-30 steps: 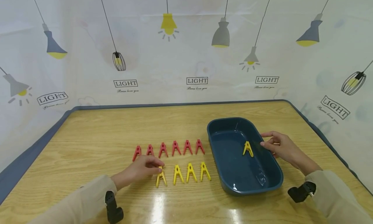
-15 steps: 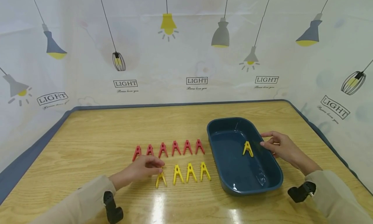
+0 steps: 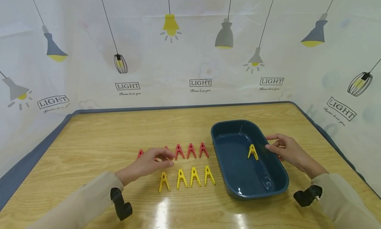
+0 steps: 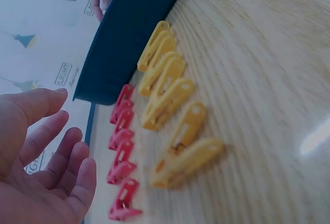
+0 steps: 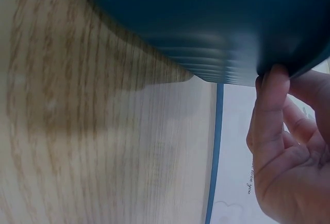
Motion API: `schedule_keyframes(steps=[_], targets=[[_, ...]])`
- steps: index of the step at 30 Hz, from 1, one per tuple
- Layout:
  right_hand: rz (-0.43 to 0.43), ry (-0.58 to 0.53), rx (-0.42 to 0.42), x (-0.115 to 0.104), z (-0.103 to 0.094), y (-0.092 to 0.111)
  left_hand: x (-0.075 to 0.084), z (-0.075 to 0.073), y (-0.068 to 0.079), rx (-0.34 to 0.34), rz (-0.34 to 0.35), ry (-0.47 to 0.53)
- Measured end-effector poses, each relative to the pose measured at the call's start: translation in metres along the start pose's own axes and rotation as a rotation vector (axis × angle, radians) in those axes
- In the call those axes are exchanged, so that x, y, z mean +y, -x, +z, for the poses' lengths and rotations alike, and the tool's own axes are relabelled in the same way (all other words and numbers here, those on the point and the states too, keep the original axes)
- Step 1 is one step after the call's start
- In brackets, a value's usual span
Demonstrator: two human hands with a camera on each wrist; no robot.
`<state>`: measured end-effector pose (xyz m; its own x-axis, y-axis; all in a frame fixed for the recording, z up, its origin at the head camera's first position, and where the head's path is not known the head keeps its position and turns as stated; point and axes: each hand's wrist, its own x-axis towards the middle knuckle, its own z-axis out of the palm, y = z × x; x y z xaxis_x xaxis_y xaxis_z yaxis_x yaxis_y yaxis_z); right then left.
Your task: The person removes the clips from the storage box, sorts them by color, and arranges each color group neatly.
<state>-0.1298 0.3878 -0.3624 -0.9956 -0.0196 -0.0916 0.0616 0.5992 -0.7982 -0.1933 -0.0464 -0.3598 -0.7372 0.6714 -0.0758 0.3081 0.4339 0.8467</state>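
Observation:
My left hand (image 3: 150, 163) hovers over the left part of a row of red clothespins (image 3: 191, 151), fingers loosely bent and holding nothing; some red ones are partly hidden behind it. Just below it lies a yellow clothespin (image 3: 163, 182), the leftmost of a row of yellow clothespins (image 4: 167, 92), apart from the fingers. My right hand (image 3: 288, 152) pinches the right rim of a dark blue plastic tub (image 3: 235, 186), thumb at the rim and fingers (image 5: 270, 98) against the outer wall. One yellow clothespin (image 3: 253, 152) lies inside the tub.
Everything stands on a wooden table (image 3: 125, 126). A white curtain (image 3: 166, 63) printed with lamps closes off the back and sides. Both sleeves carry a small black wrist camera (image 3: 121, 204).
My left hand has let go of the leftmost yellow clothespin and risen up and slightly right, away from it. That clothespin stays in the row. The right hand and tub hold still.

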Motion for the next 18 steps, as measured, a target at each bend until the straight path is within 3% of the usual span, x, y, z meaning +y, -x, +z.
schedule_keyframes(steps=[9,18], targets=[[0.002,0.009,0.01,0.0,0.0,0.0,0.028,0.014,-0.029,-0.087,0.091,-0.015],[-0.002,-0.025,-0.004,0.001,-0.001,0.0,0.073,0.035,-0.06,-0.162,0.272,-0.168]])
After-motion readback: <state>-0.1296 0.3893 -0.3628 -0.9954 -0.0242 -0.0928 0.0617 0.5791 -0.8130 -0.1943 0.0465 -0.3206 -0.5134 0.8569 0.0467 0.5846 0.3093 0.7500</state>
